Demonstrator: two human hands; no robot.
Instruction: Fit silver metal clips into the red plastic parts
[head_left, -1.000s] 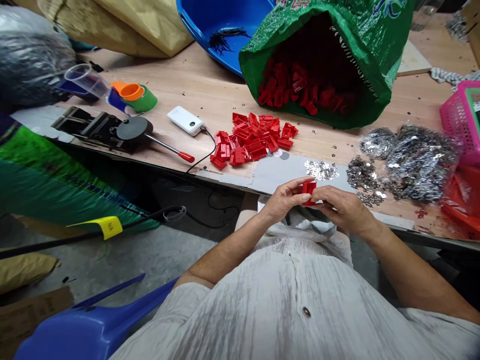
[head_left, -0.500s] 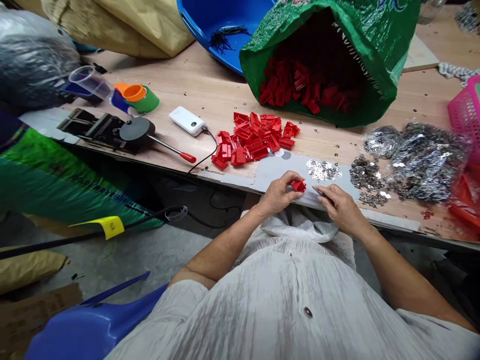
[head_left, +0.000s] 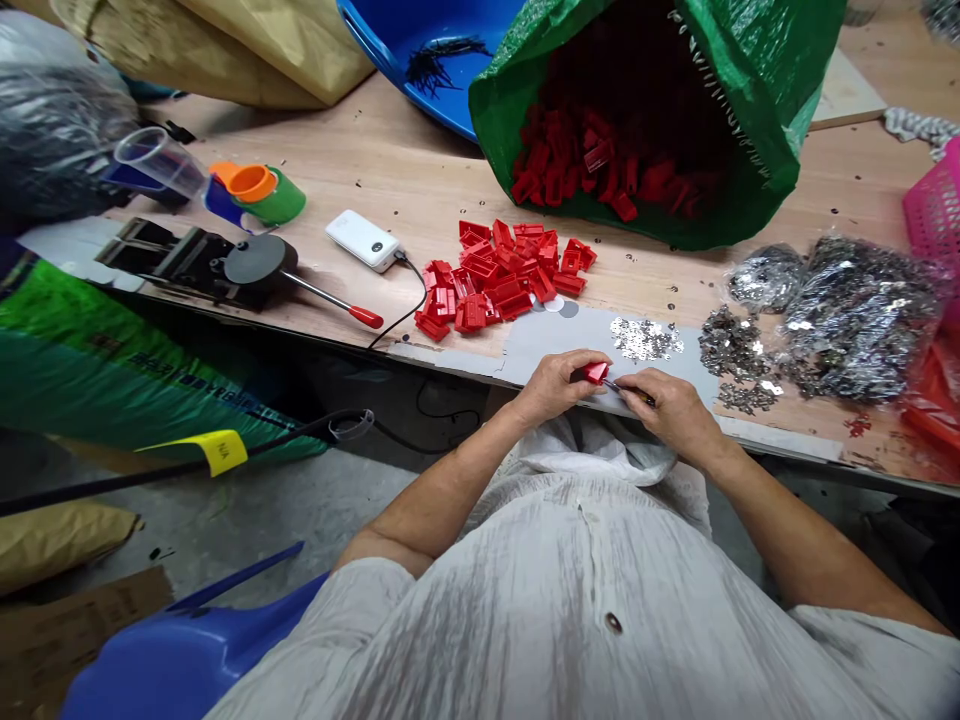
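My left hand (head_left: 553, 388), at the table's front edge, pinches a small red plastic housing (head_left: 596, 373) between thumb and fingers. In my right hand (head_left: 679, 412) is a thin pointed tool with a dark handle (head_left: 637, 394); its exact kind is hard to make out. The tool's metal tip is at the right end of the red housing, and I cannot tell whether it goes inside. Just beyond my hands, small flat silver metal pieces (head_left: 646, 339) lie on a grey sheet (head_left: 536, 350). A heap of similar red housings (head_left: 495, 275) lies to the left.
A green sack (head_left: 787, 190) holds more red housings. At right are bagged metal pieces (head_left: 862, 310), a loose dark pile (head_left: 731, 345) and a pink basket (head_left: 930, 210). Leftward stand a white power bank (head_left: 363, 240), a lever press (head_left: 259, 262) and cups (head_left: 281, 197). Behind is a blue basin (head_left: 382, 55).
The tool in my right hand has moved left, its tip now meeting the red housing. That housing has turned slightly in my left hand. The whole view has shifted a little.
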